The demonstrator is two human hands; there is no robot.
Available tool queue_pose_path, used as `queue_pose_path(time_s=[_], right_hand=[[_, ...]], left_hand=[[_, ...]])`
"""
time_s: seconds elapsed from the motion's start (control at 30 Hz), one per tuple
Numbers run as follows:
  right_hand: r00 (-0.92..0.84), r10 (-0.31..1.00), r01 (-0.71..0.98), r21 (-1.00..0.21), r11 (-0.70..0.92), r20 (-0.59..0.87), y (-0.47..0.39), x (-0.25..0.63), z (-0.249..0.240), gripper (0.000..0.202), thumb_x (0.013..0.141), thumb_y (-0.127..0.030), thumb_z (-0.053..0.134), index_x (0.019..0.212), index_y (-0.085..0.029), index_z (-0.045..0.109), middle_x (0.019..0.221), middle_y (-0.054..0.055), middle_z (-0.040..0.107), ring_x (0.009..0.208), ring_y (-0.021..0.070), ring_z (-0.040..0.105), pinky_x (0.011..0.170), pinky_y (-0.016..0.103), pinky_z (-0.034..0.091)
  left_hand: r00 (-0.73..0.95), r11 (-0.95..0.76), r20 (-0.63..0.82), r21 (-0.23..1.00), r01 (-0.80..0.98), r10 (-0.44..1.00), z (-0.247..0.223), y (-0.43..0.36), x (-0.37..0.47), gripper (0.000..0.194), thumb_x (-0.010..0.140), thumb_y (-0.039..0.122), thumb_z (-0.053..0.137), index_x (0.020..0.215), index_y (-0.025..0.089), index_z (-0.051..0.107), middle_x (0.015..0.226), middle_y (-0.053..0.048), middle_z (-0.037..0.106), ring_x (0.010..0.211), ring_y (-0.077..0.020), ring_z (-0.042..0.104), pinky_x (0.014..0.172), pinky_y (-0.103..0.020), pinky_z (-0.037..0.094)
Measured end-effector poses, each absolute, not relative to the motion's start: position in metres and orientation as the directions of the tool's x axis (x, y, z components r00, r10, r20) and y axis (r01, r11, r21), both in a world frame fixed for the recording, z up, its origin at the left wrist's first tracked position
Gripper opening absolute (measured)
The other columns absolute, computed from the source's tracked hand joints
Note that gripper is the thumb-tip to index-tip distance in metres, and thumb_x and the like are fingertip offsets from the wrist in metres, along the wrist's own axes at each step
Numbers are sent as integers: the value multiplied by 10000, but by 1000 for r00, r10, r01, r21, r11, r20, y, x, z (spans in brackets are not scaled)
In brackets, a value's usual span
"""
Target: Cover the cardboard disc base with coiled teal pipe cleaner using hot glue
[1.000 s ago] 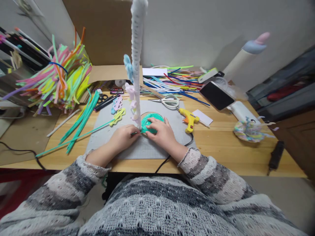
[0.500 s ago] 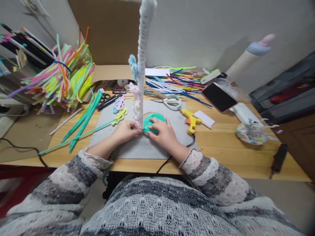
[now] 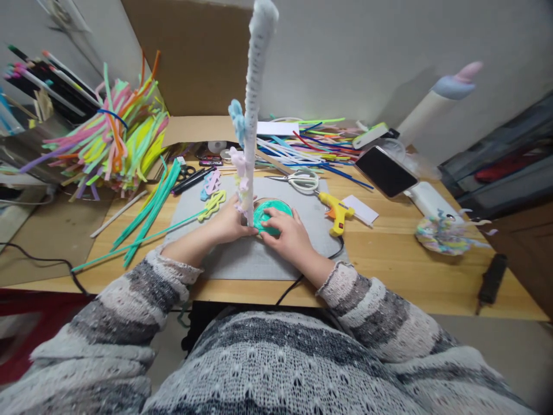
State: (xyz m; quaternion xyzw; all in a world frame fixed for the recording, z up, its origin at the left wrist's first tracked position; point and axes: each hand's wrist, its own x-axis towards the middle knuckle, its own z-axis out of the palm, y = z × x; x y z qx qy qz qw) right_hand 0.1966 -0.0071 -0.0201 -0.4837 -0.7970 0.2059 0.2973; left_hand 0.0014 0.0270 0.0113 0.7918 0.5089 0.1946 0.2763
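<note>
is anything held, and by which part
The right hand touches the green disc, thumb at its near edge; the left hand is at the foot of the white stalk. Whether either grips firmly cannot be told.

The right hand (image 3: 287, 233) covers part of the green coil (image 3: 280, 207). Behind the white stalk (image 3: 254, 80), some fingers of the left hand (image 3: 228, 226) disappear; I can't tell what they grip. The left edge crops the pencil holder (image 3: 26, 148), the near edge the striped sweater (image 3: 276, 363).
</note>
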Motion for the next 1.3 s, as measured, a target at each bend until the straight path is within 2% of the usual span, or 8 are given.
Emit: queue_pose_path(time_s=[0.2,0.33,0.43,0.57,0.73,0.93,1.17,1.3], right_hand=[[-370,890,650,-610,454,267,-10,196,-20,136,839,-313,623,936,-240,684,1327,98,630,1298,261,523,1143,621,163],[-375,897,589,-686,427,236,-6,204,-18,254,894,-333,528,1091,-243,661,1347,97,616,1324,261,500,1162,610,136],[-220,934,552,-753,358,282,2,216,-14,485,962,-401,368,1402,-218,462,1524,122,416,1426,222,361,1181,540,176],[-246,938,701,-624,346,244,6,221,-11,677,974,-507,288,1554,-181,162,1629,126,91,1509,253,86,1174,610,50],[-503,862,766,-431,476,59,-8,205,-10,694,968,-550,333,1536,-160,248,1610,124,182,1496,285,161,1178,620,62],[-566,821,769,-313,557,70,-12,200,-13,854,887,-644,464,1507,-77,307,1598,166,204,1485,314,190,1207,538,127],[-593,802,748,-319,583,74,-11,202,-12,937,839,-700,493,1516,-84,291,1598,171,203,1488,317,174,1216,510,133],[-611,790,693,-446,566,55,-4,211,-8,827,913,-642,407,1525,-102,273,1576,171,268,1476,303,224,1207,527,144]], left_hand=[[514,-224,-137,785,577,847,-1,36,-5,1039,673,376,738,1535,163,197,1576,-155,289,1452,-309,283,1193,-423,233],[506,-222,-70,841,493,860,-11,35,-6,998,668,362,765,1512,176,267,1579,-155,279,1458,-314,267,1209,-456,187],[499,-230,-35,859,458,866,-13,33,-6,914,680,336,756,1478,177,339,1566,-154,306,1453,-319,278,1208,-465,200],[513,-254,-28,845,471,858,-11,32,-5,889,691,323,750,1472,191,345,1566,-143,306,1457,-310,268,1211,-462,194],[497,-255,-20,840,479,867,-11,31,-6,919,709,311,731,1499,168,282,1572,-157,291,1465,-297,249,1222,-457,154],[489,-236,-29,850,470,872,-11,30,-5,914,706,307,718,1493,118,293,1560,-188,300,1452,-300,280,1217,-447,179],[478,-227,-39,844,486,877,-11,31,-5,927,702,316,721,1499,138,283,1577,-174,267,1464,-305,246,1221,-452,163],[484,-231,-26,856,463,875,-10,30,-4,887,704,294,720,1484,155,322,1544,-158,344,1446,-305,290,1214,-449,191]])
